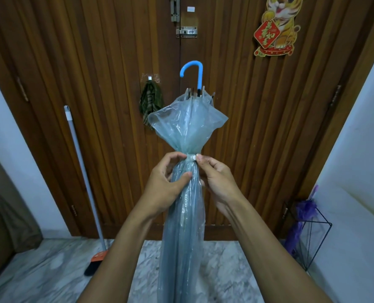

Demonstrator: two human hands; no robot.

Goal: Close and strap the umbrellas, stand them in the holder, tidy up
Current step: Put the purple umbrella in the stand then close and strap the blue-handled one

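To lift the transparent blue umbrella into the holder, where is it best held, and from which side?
Probably the blue hooked handle, on its straight part, coming from the right: it stands bare above the flared canopy, and the hook curls left.

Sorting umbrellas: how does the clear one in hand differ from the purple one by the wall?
The clear umbrella is see-through; the purple umbrella is opaque. The clear one is held by the left hand and right hand; the purple one stands in the wire holder. Both are closed.
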